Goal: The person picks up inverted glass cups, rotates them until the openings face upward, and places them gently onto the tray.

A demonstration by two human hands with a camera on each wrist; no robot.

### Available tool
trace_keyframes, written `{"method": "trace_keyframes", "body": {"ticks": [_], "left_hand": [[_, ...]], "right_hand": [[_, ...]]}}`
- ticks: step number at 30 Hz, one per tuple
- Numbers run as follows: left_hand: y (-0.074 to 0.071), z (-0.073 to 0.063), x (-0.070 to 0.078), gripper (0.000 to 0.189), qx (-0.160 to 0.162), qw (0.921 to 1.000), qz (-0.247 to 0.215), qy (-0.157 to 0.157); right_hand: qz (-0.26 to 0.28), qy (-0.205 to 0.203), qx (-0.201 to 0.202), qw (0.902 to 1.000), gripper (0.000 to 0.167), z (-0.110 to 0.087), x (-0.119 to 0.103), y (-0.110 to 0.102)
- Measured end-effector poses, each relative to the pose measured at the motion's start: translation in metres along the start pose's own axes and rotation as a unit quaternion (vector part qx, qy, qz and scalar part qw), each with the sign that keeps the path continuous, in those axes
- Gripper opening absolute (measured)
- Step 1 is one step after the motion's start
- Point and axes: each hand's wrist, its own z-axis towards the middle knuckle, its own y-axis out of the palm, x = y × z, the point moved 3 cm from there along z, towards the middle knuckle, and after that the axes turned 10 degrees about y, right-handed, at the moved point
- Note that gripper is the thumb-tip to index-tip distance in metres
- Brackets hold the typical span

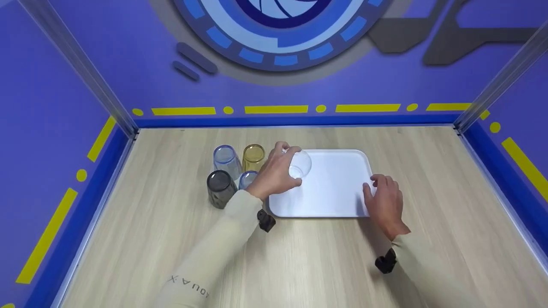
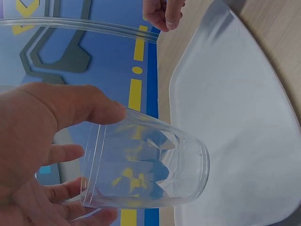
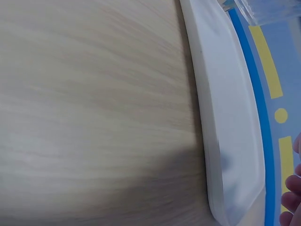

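My left hand (image 1: 277, 171) holds a clear drinking glass (image 2: 146, 165) over the left part of a white tray (image 1: 329, 188). In the left wrist view, thumb and fingers are round the wide mouth end and the narrower base faces the tray. Whether that base touches the tray, I cannot tell. By the tray's right edge is my right hand (image 1: 385, 203), its fingers loosely bent and holding nothing. Left of the tray stand a dark grey glass (image 1: 220, 188), an amber glass (image 1: 254, 157) and a bluish glass (image 1: 227, 161). Another blue glass (image 1: 248, 179) is partly hidden by my left hand.
The light wooden tabletop (image 1: 321, 261) carries the tray and glasses. Blue panels with yellow markings (image 1: 276, 109) close it in at the back and both sides, with metal posts (image 1: 501, 77) at the back corners.
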Motion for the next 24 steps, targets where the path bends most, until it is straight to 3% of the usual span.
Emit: {"method": "trace_keyframes", "body": {"ticks": [24], "left_hand": [[0.007, 0.024, -0.022, 0.074, 0.010, 0.9992, -0.008, -0.039]], "right_hand": [[-0.033, 0.026, -0.016, 0.9990, 0.041, 0.010, 0.017, 0.008]]}}
